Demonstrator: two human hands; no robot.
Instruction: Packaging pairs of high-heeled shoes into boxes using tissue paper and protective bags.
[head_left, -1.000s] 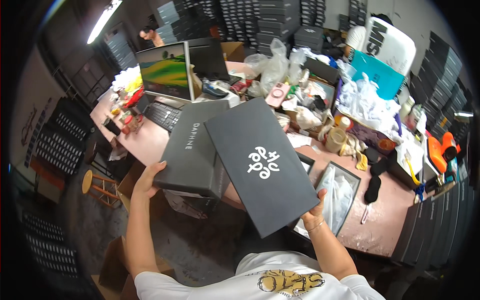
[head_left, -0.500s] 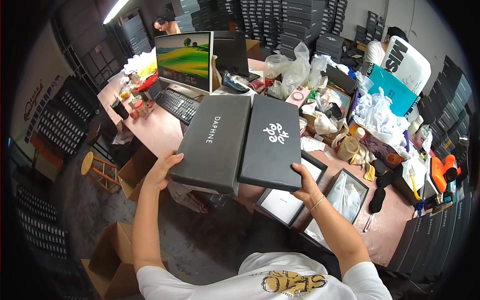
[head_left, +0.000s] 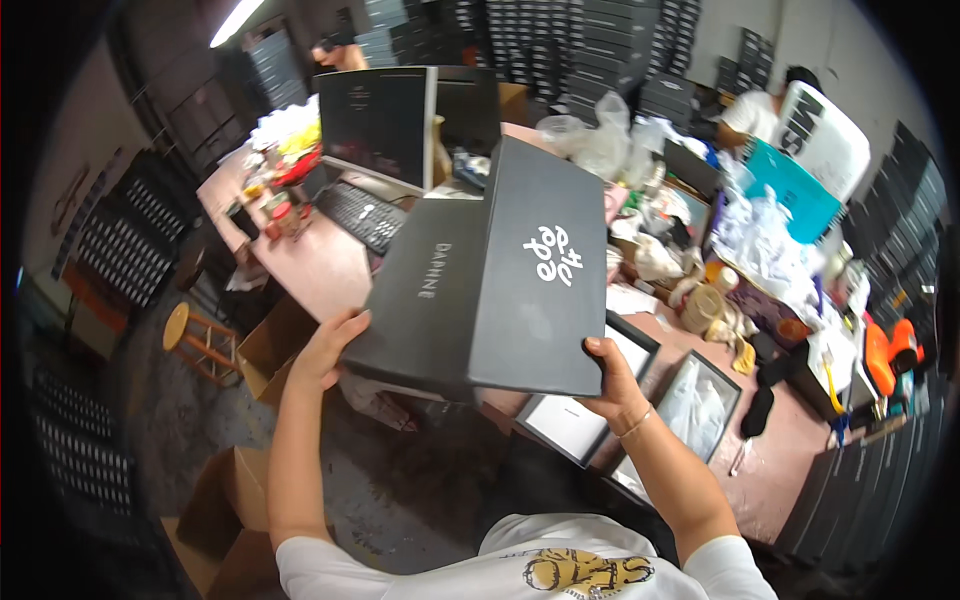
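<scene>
Two dark shoe boxes are held up side by side over the near edge of the pink table. My left hand (head_left: pixel 335 348) grips the near left corner of the grey shoe box (head_left: pixel 405 325), thumb on top. In my right hand (head_left: pixel 615 385) is the near right corner of the black shoe box (head_left: pixel 530 340), which has a white pattern on its top. The black box is tilted, its left edge raised and overlapping the grey one. Fingers under both boxes are hidden. Below my right hand lie a white-faced tray or lid (head_left: pixel 568 425) and an open box with tissue (head_left: pixel 690 410).
A monitor (head_left: pixel 375 125) and keyboard (head_left: pixel 358 215) stand beyond the boxes. The pink table (head_left: pixel 320 265) carries heaped bags, cloths and an orange tool (head_left: pixel 880 365). Cartons (head_left: pixel 235 500) and a wooden stool (head_left: pixel 195 335) stand left. Two other people work at the back.
The black box has tipped up and shifted left, from beside the grey box to overlapping it. The grey box has dropped slightly. The monitor picture has turned dark.
</scene>
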